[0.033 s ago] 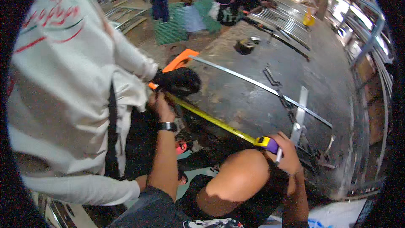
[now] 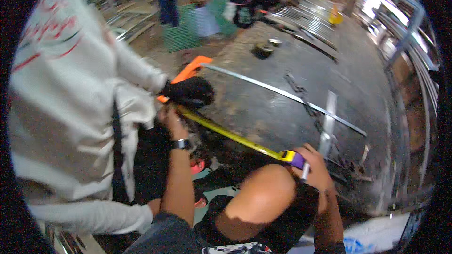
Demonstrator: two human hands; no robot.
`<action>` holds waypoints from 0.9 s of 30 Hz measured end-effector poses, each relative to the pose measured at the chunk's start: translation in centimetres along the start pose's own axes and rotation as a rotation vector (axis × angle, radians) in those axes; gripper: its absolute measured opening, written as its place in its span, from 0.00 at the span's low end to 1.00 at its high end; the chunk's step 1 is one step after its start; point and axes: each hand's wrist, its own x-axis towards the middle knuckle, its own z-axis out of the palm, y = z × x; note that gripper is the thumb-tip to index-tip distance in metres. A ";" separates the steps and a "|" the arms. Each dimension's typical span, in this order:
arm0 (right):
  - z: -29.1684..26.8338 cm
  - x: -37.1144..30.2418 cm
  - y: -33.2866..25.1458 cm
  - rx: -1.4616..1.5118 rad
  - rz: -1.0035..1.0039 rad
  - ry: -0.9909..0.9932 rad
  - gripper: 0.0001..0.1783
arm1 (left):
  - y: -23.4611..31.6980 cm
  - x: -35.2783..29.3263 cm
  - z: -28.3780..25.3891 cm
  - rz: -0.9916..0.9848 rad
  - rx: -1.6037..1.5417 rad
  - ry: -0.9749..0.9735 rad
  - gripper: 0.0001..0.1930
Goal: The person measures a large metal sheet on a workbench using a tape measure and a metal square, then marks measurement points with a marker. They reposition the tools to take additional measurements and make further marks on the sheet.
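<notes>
My left hand (image 2: pixel 172 121), wearing a wristwatch, has its fingers closed at the far end of the yellow tape blade (image 2: pixel 230 135); the fingertips are partly hidden. My right hand (image 2: pixel 314 165) grips the yellow and purple tape measure case (image 2: pixel 291 158) beside my bent knee. A thin white stick (image 2: pixel 305 171) pokes out below the fingers of that hand. The blade runs between both hands along the near edge of the dark metal table (image 2: pixel 263 108). Just beyond my left hand, a co-worker's black-gloved hand (image 2: pixel 192 91) rests by an orange handle (image 2: pixel 192 68) joined to a long metal rule (image 2: pixel 263 84).
A co-worker in a pale long-sleeved top (image 2: pixel 75 127) stands close on my left. On the table lie a flat metal bar (image 2: pixel 328 124), a dark chain-like tool (image 2: pixel 301 91), a round tin (image 2: pixel 263 50) and a slatted metal panel (image 2: pixel 306 21). Metal frames (image 2: pixel 409 33) stand at the right.
The tape blade now bows slightly downward, where it was straighter before. The whole view has shifted a little, so things sit further left. Both hands keep their holds.
</notes>
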 end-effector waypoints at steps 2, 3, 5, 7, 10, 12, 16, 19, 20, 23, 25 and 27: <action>-0.4 -1.1 0.0 0.001 0.005 0.031 0.32 | 1.2 -1.1 0.2 -0.018 -0.007 -0.032 0.08; -0.5 -1.5 0.0 0.015 -0.037 0.050 0.32 | 2.0 -1.8 0.6 -0.121 0.004 0.030 0.08; -0.8 -1.9 -0.1 0.025 0.000 0.075 0.32 | 3.8 -3.8 1.7 0.125 0.010 -0.131 0.10; -1.1 -2.8 -0.6 0.042 -0.014 0.169 0.32 | 5.9 -5.7 3.4 0.108 0.119 -0.234 0.10; -1.6 -4.1 -1.1 0.043 0.001 0.244 0.29 | 7.9 -9.2 7.2 -0.041 0.061 -0.406 0.11; -1.9 -4.8 -1.3 0.072 -0.008 0.318 0.27 | 9.1 -11.8 9.1 0.012 0.204 -0.581 0.12; -2.1 -6.4 -1.3 0.113 0.019 0.468 0.24 | 9.4 -16.3 13.1 -0.188 0.258 -1.180 0.13; -1.8 -8.4 -0.7 0.159 0.097 0.628 0.22 | 7.6 -18.2 17.2 0.364 0.611 -1.323 0.16; -1.6 -9.3 -0.4 0.158 0.136 0.674 0.21 | 6.8 -18.8 18.5 0.480 0.645 -1.337 0.17; -1.1 -12.3 0.5 0.208 0.231 0.725 0.19 | 4.2 -20.5 22.2 0.849 0.688 -1.434 0.20; -0.7 -14.2 0.8 0.222 0.259 0.734 0.19 | 2.5 -22.4 24.5 1.115 0.658 -1.567 0.19; -0.4 -15.4 1.4 0.195 0.244 0.775 0.19 | 1.1 -24.7 26.1 1.193 0.681 -1.734 0.17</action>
